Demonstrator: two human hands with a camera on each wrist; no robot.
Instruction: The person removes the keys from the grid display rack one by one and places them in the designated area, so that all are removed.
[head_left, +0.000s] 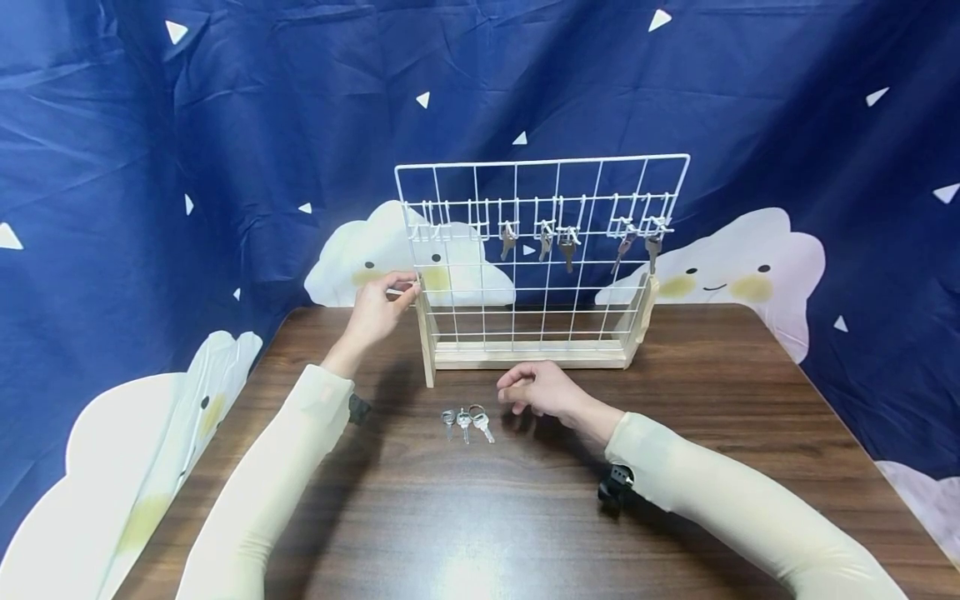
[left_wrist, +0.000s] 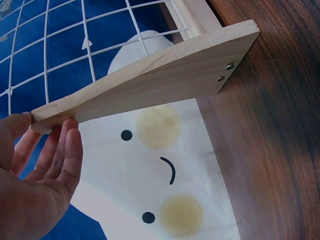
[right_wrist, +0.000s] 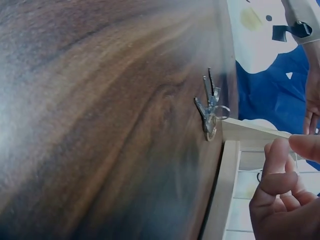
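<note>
While your left hand [head_left: 378, 308] pinches the upper end of the left side panel [head_left: 426, 342], thumb to one side of the pale wood and fingers to the other, your right hand [head_left: 546, 392] hovers over the tabletop [head_left: 712, 392] with its fingers loosely curved. You have that right thumb and forefinger close together at the tips; whether they touch, you cannot tell, and nothing shows between them.

Just beside your right hand, on its left, three loose keys [head_left: 464, 422] lie side by side on the tabletop, somewhat closer to its left edge than to its right. They sit in front of the left part of the rack [head_left: 525, 364], and the right wrist view shows you metal rings among them.

You have the rack standing upright near the tabletop's far edge, about midway between the left and right edges. Five hanging keys [head_left: 567, 252] dangle along the upper part of its white wire grid [head_left: 513, 288], from around the middle to the right end. In the left wrist view you see two screws [left_wrist: 229, 66] low on the side panel. Beyond the far edge, you face a blue curtain [head_left: 300, 108] with white triangles and smiling clouds.
</note>
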